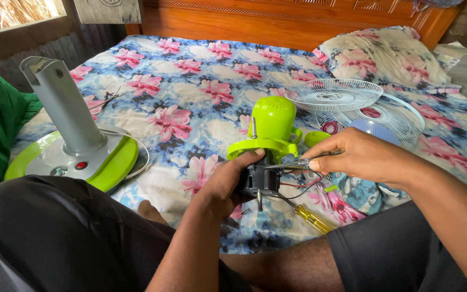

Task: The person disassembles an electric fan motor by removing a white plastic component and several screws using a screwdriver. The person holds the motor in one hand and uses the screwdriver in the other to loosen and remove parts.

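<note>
Head view, left hand [224, 181] gripping fan motor [260, 178], right hand [360, 157] pinching screwdriver [293, 163] against it

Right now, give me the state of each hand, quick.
Left hand: closed around the fan motor.
Right hand: pinching a thin metal tool against the motor.
</note>
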